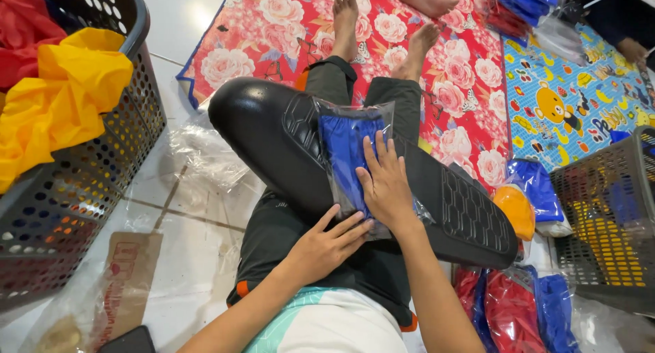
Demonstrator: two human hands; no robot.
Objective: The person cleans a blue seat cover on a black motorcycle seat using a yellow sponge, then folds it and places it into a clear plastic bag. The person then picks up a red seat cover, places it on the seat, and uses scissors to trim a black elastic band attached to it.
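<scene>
Blue cloth in a clear bag (348,155), lying on a black board (273,141) across the person's lap. Right hand (385,182): flat on the bag, fingers (372,152) spread and straight, pressing, gripping nothing. Left hand (327,244): at the bag's near edge, fingers loosely extended, tips touching the plastic and the right wrist; no grasp.

Board: glossy, oval, with textured panels at each end; it rests on dark trousers (286,237), legs stretched onto a red floral mat (437,66), feet bare.

Left side: dark perforated basket (75,189) holding yellow cloth (61,100) and red cloth (27,32). Loose clear bags (205,155) on the tiled floor (191,257) beside it, with a brown paper sheet (126,278).

Right side: second basket (607,216), with bagged blue, red and orange pieces (518,305) piled just beside the board's far end. Blue cartoon mat (573,100) beyond, bearing more packed bags (525,5). Another person's hand (634,49) at the upper right edge.
</scene>
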